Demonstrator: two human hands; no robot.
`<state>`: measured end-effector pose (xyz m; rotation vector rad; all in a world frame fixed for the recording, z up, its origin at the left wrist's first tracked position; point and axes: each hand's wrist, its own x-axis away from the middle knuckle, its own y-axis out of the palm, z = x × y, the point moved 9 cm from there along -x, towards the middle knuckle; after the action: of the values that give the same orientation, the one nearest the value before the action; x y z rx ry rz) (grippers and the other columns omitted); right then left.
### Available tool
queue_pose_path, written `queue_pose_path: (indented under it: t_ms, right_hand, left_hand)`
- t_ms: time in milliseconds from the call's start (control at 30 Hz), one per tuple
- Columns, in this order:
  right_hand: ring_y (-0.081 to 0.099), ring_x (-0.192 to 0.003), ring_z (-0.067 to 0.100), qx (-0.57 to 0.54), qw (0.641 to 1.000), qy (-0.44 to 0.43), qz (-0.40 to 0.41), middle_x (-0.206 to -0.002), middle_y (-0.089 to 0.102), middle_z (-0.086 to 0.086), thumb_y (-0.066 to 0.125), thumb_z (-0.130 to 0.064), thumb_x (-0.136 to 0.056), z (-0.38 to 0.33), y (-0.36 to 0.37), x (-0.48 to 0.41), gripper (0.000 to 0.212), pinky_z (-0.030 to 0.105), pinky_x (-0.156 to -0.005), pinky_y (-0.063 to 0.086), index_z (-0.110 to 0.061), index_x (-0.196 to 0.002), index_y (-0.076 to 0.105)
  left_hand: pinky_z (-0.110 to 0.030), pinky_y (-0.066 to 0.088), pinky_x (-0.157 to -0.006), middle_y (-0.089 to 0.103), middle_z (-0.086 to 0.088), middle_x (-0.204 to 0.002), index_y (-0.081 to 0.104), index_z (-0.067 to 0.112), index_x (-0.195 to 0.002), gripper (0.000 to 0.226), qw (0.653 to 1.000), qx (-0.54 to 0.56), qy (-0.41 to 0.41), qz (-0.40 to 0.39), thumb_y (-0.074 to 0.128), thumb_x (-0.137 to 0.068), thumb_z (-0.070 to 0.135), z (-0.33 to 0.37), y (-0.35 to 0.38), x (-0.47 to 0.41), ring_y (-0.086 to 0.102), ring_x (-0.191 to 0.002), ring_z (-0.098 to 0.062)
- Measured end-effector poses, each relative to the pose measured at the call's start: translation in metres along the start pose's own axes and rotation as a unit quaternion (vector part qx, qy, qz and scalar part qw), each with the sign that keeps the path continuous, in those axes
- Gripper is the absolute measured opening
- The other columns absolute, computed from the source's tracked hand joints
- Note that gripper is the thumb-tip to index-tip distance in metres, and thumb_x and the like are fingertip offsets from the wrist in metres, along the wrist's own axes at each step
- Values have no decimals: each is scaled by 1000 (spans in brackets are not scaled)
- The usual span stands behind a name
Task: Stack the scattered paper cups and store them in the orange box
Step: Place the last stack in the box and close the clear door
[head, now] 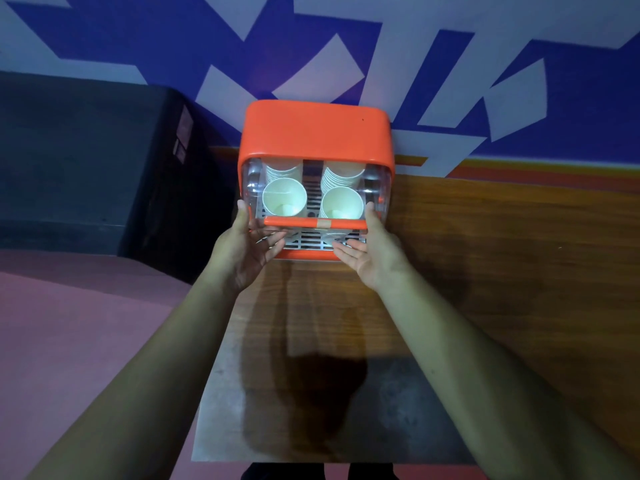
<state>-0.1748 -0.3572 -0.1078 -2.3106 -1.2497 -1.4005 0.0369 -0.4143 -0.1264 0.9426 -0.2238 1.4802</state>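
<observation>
The orange box stands at the far edge of the wooden table, against the wall. Its clear front lid with an orange handle bar is partly down. Inside, two stacks of white paper cups lie on their sides, mouths toward me: the left stack and the right stack. My left hand holds the lid's left lower corner, thumb on its side. My right hand holds the right lower corner the same way. A white slotted rack shows under the lid.
The wooden table stretches to the right, with a worn grey patch near its front edge. A large black box stands on the left beside the table. Pink floor lies below it. A blue and white patterned wall is behind.
</observation>
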Motion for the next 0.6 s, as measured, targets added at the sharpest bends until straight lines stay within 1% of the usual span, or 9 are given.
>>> queue_pose_path:
  t_ms: [67,133,200,267,367,400,467,533,600]
  right_hand:
    - [66,-102,34,-10,1000,-17,-14,-134,52,25,62,-48,-90,-1,1,-2,49,48,-97,53,-13,-123,50]
    - [65,-108,35,-23,999,-25,-21,-132,55,25,62,-43,-91,0,0,-4,43,47,-98,52,-11,-118,52]
    - [63,-114,36,-29,999,-33,-9,-131,57,26,61,-39,-93,1,-3,-6,44,46,-100,50,-7,-122,53]
    - [61,-117,35,-39,998,-44,1,-132,57,25,60,-37,-94,2,-4,-8,49,46,-103,48,-4,-129,51]
    - [60,-119,36,-55,997,-53,8,-133,57,24,61,-35,-94,4,-5,-10,55,46,-103,48,-2,-135,48]
    - [60,-119,35,-62,997,-55,11,-133,57,24,61,-34,-94,5,-6,-11,54,45,-103,48,-1,-135,48]
    - [61,-118,35,-63,996,-57,22,-131,59,24,60,-30,-95,6,-9,-11,49,45,-102,49,0,-132,50]
    - [63,-113,34,-52,996,-59,33,-129,60,23,60,-27,-96,8,-13,-10,45,45,-100,51,1,-129,52]
    - [68,-102,31,-23,996,-71,44,-126,61,22,59,-26,-96,9,-18,-10,43,44,-94,54,2,-128,51]
  left_hand:
    - [-34,59,-85,77,-4,-83,64,13,-90,52,1000,8,5,-5,43,-100,60,0,-2,-2,77,-85,-19]
    - [-33,61,-85,77,-5,-83,64,13,-90,48,1000,22,10,-6,45,-100,55,0,-5,-4,77,-84,-19]
    - [-32,62,-84,77,-8,-87,64,12,-88,46,999,36,17,-7,47,-100,52,-1,-7,-5,77,-87,-21]
    - [-32,62,-84,77,-11,-94,66,8,-97,47,999,43,21,-18,45,-101,50,-2,-6,-7,77,-91,-23]
    - [-31,63,-80,77,-13,-92,65,5,-106,48,999,36,28,-21,41,-104,47,-5,-8,-8,77,-86,-21]
    - [-30,63,-79,76,-13,-94,64,5,-108,48,999,30,29,-19,41,-104,47,-6,-9,-9,77,-85,-21]
    - [-31,63,-77,73,-17,-107,58,2,-124,48,999,21,27,-9,41,-105,43,-8,-15,-11,77,-88,-23]
    - [-31,63,-73,73,-17,-105,49,-1,-137,49,1000,11,18,6,41,-107,37,-12,-22,-13,77,-86,-25]
    - [-28,63,-68,75,-16,-94,52,-3,-125,43,1000,-22,13,11,40,-108,35,-16,-25,-12,77,-80,-25]
